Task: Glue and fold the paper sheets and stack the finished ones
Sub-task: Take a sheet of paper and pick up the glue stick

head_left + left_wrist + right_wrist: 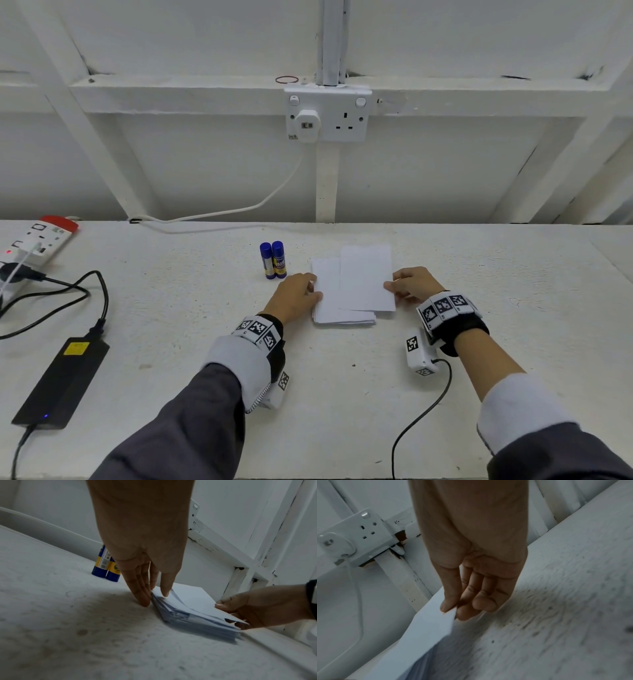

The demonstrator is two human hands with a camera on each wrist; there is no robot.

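Note:
A stack of white paper sheets lies mid-table, also seen in the left wrist view. My left hand has straight fingers against the stack's left edge and its thumb resting on top. The top sheet is shifted to the right and lifted off the stack. My right hand pinches this sheet's right edge between thumb and fingers; the sheet hangs below them. Two blue and yellow glue sticks stand capped just left of the stack, behind my left hand.
A power strip and a black adapter with cables lie at the left. A wall socket sits on the white back panel, and a white cable runs along the table's rear edge. A black cable trails from my right wrist.

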